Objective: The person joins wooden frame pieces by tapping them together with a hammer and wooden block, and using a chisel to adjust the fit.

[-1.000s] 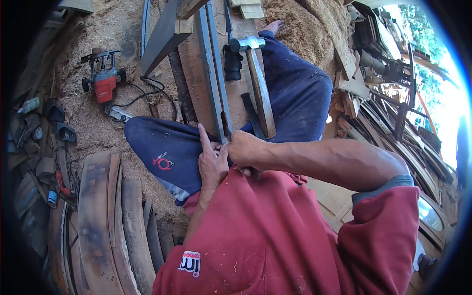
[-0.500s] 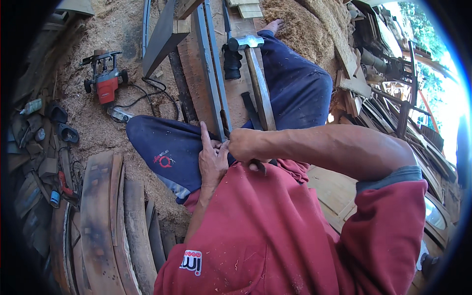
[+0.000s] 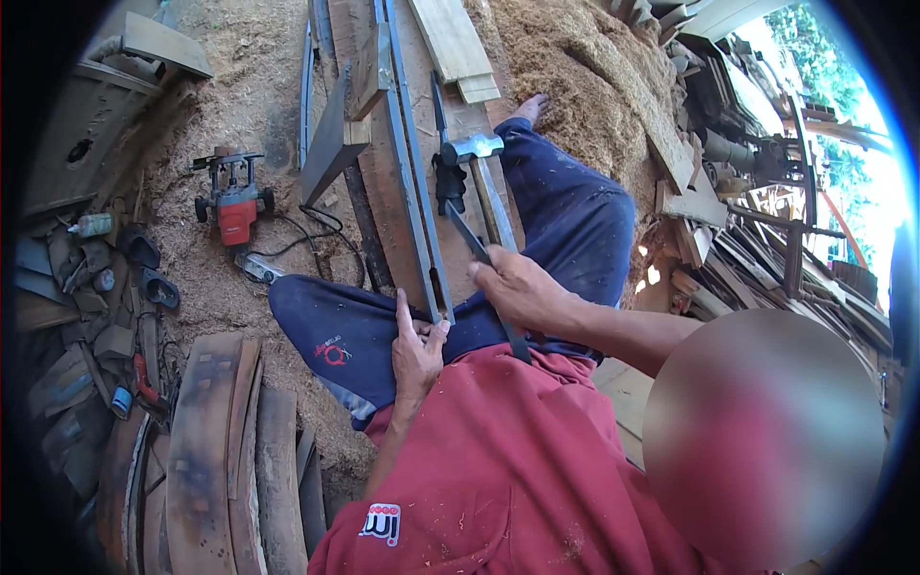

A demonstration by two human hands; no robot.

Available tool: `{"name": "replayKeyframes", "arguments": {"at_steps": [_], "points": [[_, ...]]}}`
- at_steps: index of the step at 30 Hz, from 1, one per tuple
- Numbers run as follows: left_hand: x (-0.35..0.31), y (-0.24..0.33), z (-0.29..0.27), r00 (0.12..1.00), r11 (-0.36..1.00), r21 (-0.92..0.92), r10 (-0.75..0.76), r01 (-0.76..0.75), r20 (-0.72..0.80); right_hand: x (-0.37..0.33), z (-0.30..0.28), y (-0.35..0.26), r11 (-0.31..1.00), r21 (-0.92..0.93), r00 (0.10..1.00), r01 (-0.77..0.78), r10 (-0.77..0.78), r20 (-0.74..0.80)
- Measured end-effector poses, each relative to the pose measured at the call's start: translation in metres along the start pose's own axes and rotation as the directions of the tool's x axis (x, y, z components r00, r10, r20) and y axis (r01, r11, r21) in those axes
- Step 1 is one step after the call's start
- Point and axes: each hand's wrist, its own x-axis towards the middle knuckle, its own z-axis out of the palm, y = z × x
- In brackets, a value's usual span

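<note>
A long, narrow grey wooden bar (image 3: 414, 192) runs away from my lap, with a slot cut near its close end. My left hand (image 3: 416, 356) pinches that end, index finger stretched along one side and thumb on the other. Just right of the bar, my right hand (image 3: 525, 290) is closed round a long flat dark metal tool (image 3: 468, 230). The tool slants, its far tip by a black object (image 3: 448, 184) and its other end towards my shirt. Whether it is a file or a chisel, I cannot tell. A hammer (image 3: 472, 148) lies beyond, its handle pointing towards me.
A red router (image 3: 235, 218) with a black cord sits on sawdust at left. An angled wooden piece (image 3: 335, 153) stands beside the bar. Curved planks (image 3: 206, 450) lie at lower left, pale boards (image 3: 455, 48) at the far end, and stacked timber (image 3: 738, 259) at right.
My right hand has moved away from the slotted end, to the right and farther out, carrying the flat tool. My left hand still holds the bar's end. The whole view has shifted slightly.
</note>
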Motion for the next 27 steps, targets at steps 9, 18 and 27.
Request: {"name": "replayKeyframes", "arguments": {"at_steps": [9, 18, 27], "points": [[0.0, 0.005, 0.002, 0.993, 0.993, -0.006, -0.117, 0.117, 0.03, 0.087, 0.104, 0.066, 0.943, 0.223, 0.766, 0.246, -0.048, -0.642], [-0.003, 0.011, 0.004, 0.993, 0.993, -0.011, -0.116, 0.115, -0.008, 0.099, -0.025, 0.044, 0.912, 0.092, 0.719, 0.399, -0.249, -0.649], [-0.004, 0.001, 0.0, 0.992, 0.989, 0.074, -0.124, 0.125, -0.01, 0.29, -0.188, -0.006, 0.961, -0.073, 0.658, -0.269, 0.128, -0.742]]}}
